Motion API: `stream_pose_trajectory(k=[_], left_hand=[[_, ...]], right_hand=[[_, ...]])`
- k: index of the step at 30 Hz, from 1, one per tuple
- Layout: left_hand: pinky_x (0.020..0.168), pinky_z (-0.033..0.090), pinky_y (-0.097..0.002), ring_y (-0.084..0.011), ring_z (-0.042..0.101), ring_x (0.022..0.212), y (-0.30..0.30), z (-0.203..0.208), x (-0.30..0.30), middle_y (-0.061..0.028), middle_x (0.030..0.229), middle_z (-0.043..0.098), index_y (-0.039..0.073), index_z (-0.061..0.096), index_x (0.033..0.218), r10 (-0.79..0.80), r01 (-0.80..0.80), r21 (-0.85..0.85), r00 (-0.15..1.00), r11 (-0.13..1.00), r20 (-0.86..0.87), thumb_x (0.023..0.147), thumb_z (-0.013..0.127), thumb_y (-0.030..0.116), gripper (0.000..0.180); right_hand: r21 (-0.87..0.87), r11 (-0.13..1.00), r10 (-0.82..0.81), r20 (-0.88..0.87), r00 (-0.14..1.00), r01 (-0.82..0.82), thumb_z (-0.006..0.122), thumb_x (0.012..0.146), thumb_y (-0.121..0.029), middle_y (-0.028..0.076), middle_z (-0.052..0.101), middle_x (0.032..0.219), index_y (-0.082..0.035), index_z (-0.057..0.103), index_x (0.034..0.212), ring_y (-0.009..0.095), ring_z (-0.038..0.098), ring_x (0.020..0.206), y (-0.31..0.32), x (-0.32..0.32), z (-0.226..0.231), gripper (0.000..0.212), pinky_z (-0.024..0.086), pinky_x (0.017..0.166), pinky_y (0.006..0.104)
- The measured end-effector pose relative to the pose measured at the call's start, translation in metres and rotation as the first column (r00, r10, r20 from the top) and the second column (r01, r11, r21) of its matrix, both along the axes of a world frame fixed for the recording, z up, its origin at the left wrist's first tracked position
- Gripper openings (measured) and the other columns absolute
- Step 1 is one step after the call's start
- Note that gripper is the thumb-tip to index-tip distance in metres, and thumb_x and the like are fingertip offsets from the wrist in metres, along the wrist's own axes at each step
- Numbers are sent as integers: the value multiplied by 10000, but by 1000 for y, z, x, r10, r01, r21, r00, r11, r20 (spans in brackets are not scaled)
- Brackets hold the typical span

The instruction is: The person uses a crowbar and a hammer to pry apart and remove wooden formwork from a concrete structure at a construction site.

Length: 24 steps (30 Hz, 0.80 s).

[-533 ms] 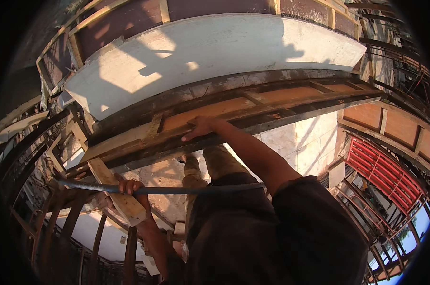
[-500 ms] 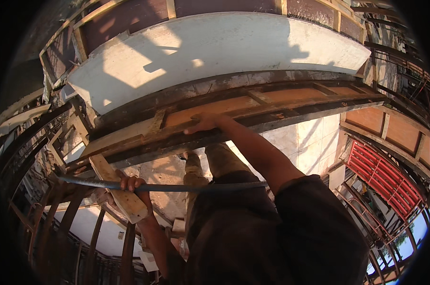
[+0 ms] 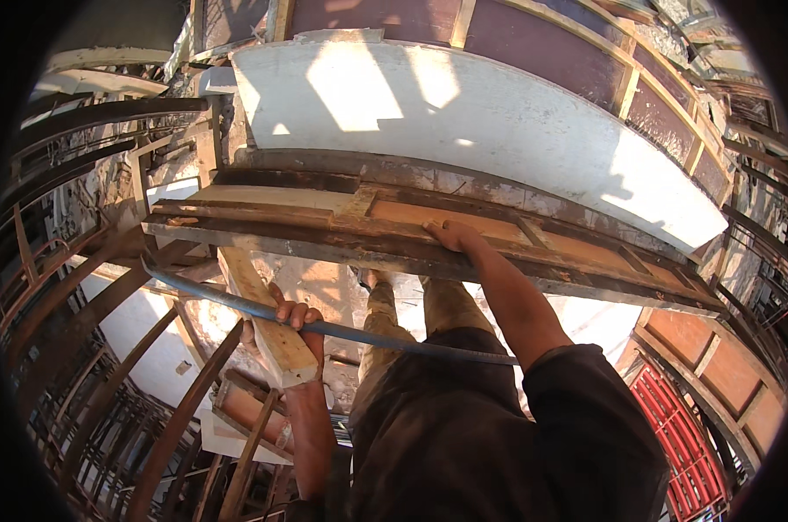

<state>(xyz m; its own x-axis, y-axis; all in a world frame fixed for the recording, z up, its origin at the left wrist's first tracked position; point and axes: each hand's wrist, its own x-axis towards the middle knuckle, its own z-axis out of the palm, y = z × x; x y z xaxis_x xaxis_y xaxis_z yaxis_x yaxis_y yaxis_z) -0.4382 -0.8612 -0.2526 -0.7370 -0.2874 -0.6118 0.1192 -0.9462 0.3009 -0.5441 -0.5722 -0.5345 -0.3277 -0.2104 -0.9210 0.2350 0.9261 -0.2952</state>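
Observation:
My left hand (image 3: pixel 298 315) is closed around a long blue crowbar (image 3: pixel 394 345) together with a short, pale wooden board (image 3: pixel 288 352). The bar lies crosswise in front of my body, its bent end out to the left, and passes over the board. Farther forward, my right hand (image 3: pixel 455 237) grips the dark timber edge of a long wood-framed panel (image 3: pixel 489 225) with orange-brown sheeting between its ribs. The panel stretches across in front of my legs. Part of the fingers on it is hard to make out.
A large white sheet (image 3: pixel 516 113) lies beyond the panel, with more framed panels (image 3: pixel 542 52) behind it. Dark curved-looking bars and timbers (image 3: pixel 194 409) crowd the left side. Red metal racks (image 3: pixel 672 435) and an orange framed panel (image 3: pixel 720 365) stand at the right.
The view has swung, so the scene sits differently in it. My left hand still has the crowbar and board; my right hand remains on the panel.

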Motion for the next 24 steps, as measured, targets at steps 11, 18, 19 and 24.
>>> stream_pose_trajectory(k=[11,18,19,24], left_hand=[[823,386,-373,-198,486,743,11,118,-3,-48,811,527,43,390,1481,155,-167,-128,983,978,-98,926,493,495,723],[778,360,-351,-173,475,703,-8,180,16,-26,771,503,73,252,1545,71,-135,-208,955,969,-287,882,522,544,857],[778,360,-351,-173,475,703,-13,187,18,-26,771,503,73,252,1545,75,-140,-201,951,970,-299,882,522,544,857],[761,377,-356,-164,486,685,-57,211,20,-12,781,522,73,252,1533,65,-193,-264,903,945,-425,903,534,536,831]], right_hand=[[2,1000,1,44,999,-1,357,872,-790,319,631,1212,37,682,1179,412,592,1195,13,-19,101,941,417,1033,463],[-28,996,-87,-162,983,84,434,835,-816,327,681,1042,78,737,977,407,649,1077,16,-51,206,955,449,983,474],[-41,992,-127,-185,974,122,453,828,-816,325,687,994,80,741,941,403,659,1047,20,-59,215,948,461,962,467],[31,984,-157,-329,931,176,502,821,-798,313,699,897,81,748,874,381,683,962,47,-92,236,914,484,904,446]])
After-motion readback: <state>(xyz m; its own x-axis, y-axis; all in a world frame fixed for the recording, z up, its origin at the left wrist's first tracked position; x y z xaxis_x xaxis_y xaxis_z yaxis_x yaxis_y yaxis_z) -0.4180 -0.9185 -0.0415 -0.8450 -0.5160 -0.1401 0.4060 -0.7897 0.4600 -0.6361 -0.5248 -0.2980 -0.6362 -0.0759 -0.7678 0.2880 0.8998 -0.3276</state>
